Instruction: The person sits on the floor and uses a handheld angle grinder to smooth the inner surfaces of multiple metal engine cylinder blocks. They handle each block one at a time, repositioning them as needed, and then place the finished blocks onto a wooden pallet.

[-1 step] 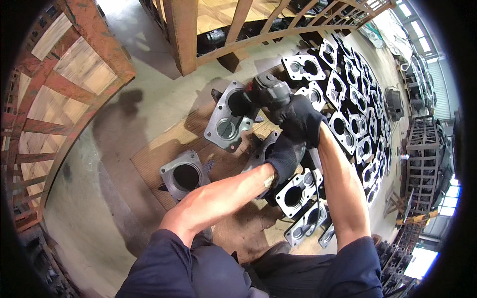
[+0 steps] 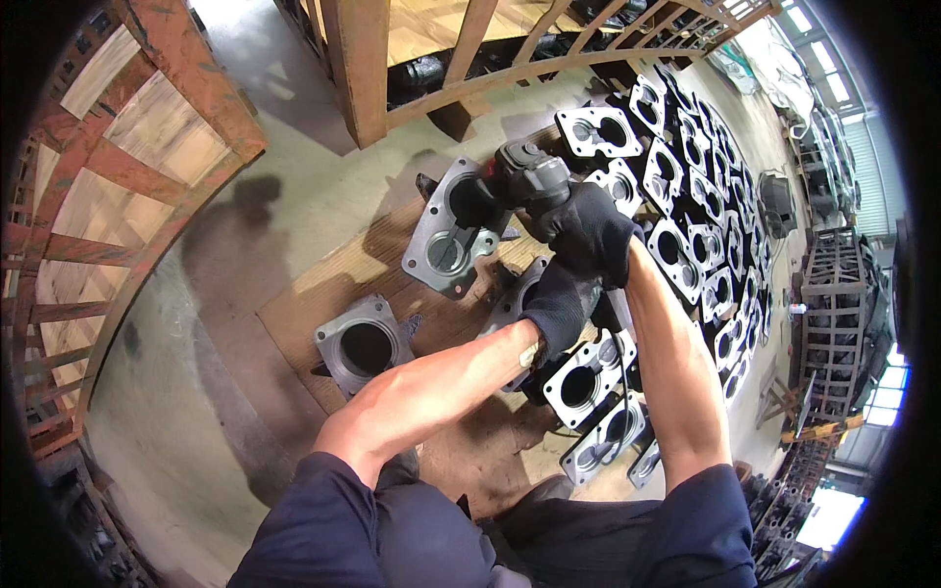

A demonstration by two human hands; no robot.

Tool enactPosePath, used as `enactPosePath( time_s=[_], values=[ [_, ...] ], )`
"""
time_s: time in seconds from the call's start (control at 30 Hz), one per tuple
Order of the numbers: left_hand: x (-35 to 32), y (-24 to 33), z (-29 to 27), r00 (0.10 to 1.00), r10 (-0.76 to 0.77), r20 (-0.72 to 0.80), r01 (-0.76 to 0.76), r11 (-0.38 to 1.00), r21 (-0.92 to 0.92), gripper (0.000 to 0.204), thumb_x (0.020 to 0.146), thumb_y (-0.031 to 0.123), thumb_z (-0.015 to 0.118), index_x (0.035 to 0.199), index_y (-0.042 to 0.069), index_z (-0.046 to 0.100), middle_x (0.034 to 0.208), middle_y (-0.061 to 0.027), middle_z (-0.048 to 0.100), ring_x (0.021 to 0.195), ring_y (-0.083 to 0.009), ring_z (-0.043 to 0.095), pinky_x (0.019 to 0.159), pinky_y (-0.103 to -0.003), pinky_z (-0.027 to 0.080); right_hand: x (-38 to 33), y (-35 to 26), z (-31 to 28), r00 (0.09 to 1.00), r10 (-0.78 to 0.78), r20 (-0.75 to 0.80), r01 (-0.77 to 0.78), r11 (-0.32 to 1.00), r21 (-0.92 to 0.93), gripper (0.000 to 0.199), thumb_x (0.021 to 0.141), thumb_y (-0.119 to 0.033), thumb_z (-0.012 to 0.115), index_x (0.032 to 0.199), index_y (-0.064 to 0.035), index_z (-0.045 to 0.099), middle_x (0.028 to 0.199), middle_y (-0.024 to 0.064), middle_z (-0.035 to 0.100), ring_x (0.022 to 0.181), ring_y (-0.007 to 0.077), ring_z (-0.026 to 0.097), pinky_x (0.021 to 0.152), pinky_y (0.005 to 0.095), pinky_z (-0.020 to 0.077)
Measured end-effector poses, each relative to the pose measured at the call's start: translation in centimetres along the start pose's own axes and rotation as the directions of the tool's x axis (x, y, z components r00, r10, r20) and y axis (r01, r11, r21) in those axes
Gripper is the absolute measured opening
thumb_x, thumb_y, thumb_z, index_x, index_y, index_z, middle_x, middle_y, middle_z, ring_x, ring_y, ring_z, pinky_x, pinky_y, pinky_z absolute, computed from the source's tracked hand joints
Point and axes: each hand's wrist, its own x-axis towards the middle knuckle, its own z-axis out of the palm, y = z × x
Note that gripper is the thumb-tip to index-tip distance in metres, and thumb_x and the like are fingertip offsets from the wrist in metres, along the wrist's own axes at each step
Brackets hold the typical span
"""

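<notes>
Both my hands wear black gloves. My right hand (image 2: 588,230) is closed around the body of a grey hand-held grinder (image 2: 529,176). Just below it, my left hand (image 2: 561,306) closes on the tool's dark rear end, from which a cable (image 2: 623,377) runs down toward me. The grinder's head sits at the large bore of a grey metal casting (image 2: 443,257), which is propped at a tilt on a wooden board (image 2: 314,294). A second casting (image 2: 361,345) with one round opening lies on the board to the lower left.
Several similar flat castings (image 2: 686,230) lie in rows over the floor to the right. Rusty wood-and-steel crates (image 2: 147,147) curve along the left, another frame (image 2: 358,69) stands at the top, and metal racks (image 2: 833,314) at the far right. Concrete floor (image 2: 167,412) lies to the left.
</notes>
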Motion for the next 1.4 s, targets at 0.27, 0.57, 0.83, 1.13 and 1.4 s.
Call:
enactPosePath(
  time_s=[0.27, 0.57, 0.83, 1.13, 1.4],
  values=[
    [-3.3, -1.2, 3.8, 0.994, 0.059, -0.091, -0.071, 0.989, -0.132, 0.02, 0.095, 0.01, 0.059, 0.112, 0.002, 0.066, 0.107, -0.0185, 0.068, 0.101, -0.0252, 0.063, 0.088, -0.038, 0.049, -4.5, -2.6, 0.1, 0.93, 0.351, 0.107, -0.359, 0.93, 0.078, 0.027, 0.067, -0.012, 0.076, 0.089, 0.0014, 0.069, 0.075, 0.0025, 0.069, 0.068, 0.0116, 0.06, 0.065, 0.0294, 0.0511],
    [-10.5, -5.7, 5.8, 0.987, -0.024, 0.162, 0.074, 0.946, -0.316, 0.034, 0.099, 0.001, 0.051, 0.133, 0.001, 0.054, 0.132, -0.0125, 0.057, 0.122, -0.018, 0.053, 0.108, -0.034, 0.041, -8.5, -9.3, 2.2, 0.879, 0.413, 0.238, -0.448, 0.886, 0.121, 0.049, 0.069, -0.025, 0.082, 0.11, -0.0013, 0.07, 0.093, 0.0142, 0.075, 0.085, 0.0199, 0.069, 0.083, 0.0338, 0.054],
    [-10.1, -2.0, 4.0, 0.985, 0.106, 0.138, -0.114, 0.992, 0.05, 0.025, 0.1, 0.011, 0.056, 0.123, 0.001, 0.062, 0.12, -0.0152, 0.065, 0.113, -0.0209, 0.058, 0.101, -0.036, 0.045, -9.2, -7.3, 2.1, 0.887, 0.432, 0.164, -0.451, 0.885, 0.112, 0.041, 0.068, -0.015, 0.077, 0.104, 0.0029, 0.067, 0.082, 0.0113, 0.072, 0.075, 0.0128, 0.061, 0.075, 0.0323, 0.0544],
    [-4.5, -2.3, 2.0, 1.0, 0.023, 0.001, -0.023, 0.985, -0.173, 0.025, 0.099, 0.016, 0.059, 0.119, 0.002, 0.064, 0.11, -0.0147, 0.068, 0.1, -0.0249, 0.062, 0.092, -0.036, 0.049, -4.9, -5.1, 1.3, 0.932, 0.348, 0.098, -0.359, 0.92, 0.156, 0.026, 0.069, -0.013, 0.075, 0.091, 0.0002, 0.067, 0.078, 0.0066, 0.069, 0.071, 0.0124, 0.059, 0.067, 0.0309, 0.0519],
    [-4.5, -0.7, 0.2, 0.996, -0.014, -0.084, 0.004, 0.993, -0.117, 0.025, 0.097, 0.013, 0.059, 0.119, 0.0, 0.062, 0.111, -0.0155, 0.067, 0.104, -0.0257, 0.06, 0.094, -0.038, 0.047, -3.1, -7.2, 1.5, 0.955, 0.256, 0.152, -0.282, 0.941, 0.187, 0.031, 0.066, -0.01, 0.073, 0.094, 0.001, 0.066, 0.075, 0.0051, 0.066, 0.071, 0.0113, 0.057, 0.067, 0.0303, 0.0509]
  ],
)
